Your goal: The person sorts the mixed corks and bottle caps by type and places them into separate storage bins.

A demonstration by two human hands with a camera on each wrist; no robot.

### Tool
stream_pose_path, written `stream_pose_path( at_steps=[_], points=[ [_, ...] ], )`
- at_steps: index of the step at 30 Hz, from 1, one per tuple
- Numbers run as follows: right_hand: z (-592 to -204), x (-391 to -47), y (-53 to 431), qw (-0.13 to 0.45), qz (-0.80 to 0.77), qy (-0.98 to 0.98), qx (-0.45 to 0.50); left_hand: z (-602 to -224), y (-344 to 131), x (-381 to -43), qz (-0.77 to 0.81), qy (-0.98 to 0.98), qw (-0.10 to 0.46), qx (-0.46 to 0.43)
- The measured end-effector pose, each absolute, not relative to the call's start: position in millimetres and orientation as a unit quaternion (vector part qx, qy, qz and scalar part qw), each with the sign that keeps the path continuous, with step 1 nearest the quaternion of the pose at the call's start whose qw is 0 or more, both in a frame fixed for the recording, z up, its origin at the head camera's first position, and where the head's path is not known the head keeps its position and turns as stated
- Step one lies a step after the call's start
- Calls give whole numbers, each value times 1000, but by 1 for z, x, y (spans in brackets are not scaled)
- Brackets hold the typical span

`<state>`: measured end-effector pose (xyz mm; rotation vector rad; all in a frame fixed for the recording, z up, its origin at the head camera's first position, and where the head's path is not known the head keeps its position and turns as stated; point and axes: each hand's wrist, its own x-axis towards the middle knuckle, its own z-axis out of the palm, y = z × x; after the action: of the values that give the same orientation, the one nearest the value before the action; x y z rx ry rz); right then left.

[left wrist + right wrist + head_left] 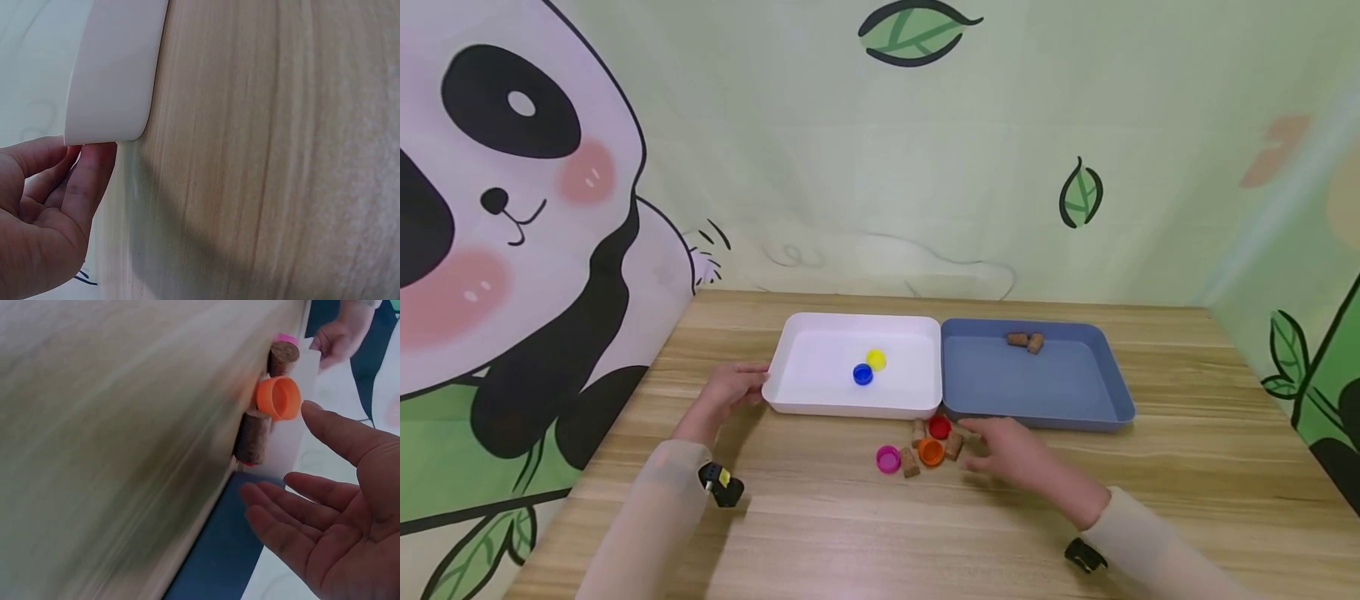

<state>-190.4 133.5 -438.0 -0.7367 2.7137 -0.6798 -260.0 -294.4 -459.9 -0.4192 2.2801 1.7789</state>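
My left hand point(735, 389) holds the left end of the white tray point(842, 412), its thumb at the rim and bent fingers against the outer wall in the left wrist view. Over the table, my right hand point(1006, 450) is open beside a small cluster of bottle caps and corks. This cluster has a red cap point(939, 427), an orange cap point(931, 452), a magenta cap point(888, 459) and brown corks point(910, 462). Nothing is between the right hand's spread fingers. A yellow cap point(876, 359) and a blue cap point(862, 374) lie in the white tray.
A blue-grey tray point(1037, 392) stands against the white tray's right side. Two corks point(1018, 339) lie near its back wall. Both trays sit on a wood-grain table point(820, 517), with a panda-printed backdrop point(760, 150) behind.
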Motion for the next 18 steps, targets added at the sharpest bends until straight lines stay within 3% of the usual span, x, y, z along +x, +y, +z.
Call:
stream_pose_path(
  at_steps=[9,18],
  points=[
    [-449,-194,123,51,-200,934,-291,-461,-295,-262,605,774,115,-150],
    [-452,-197,117,58,-225,928,-291,-460,-296,-262,598,778,116,-156]
  ],
)
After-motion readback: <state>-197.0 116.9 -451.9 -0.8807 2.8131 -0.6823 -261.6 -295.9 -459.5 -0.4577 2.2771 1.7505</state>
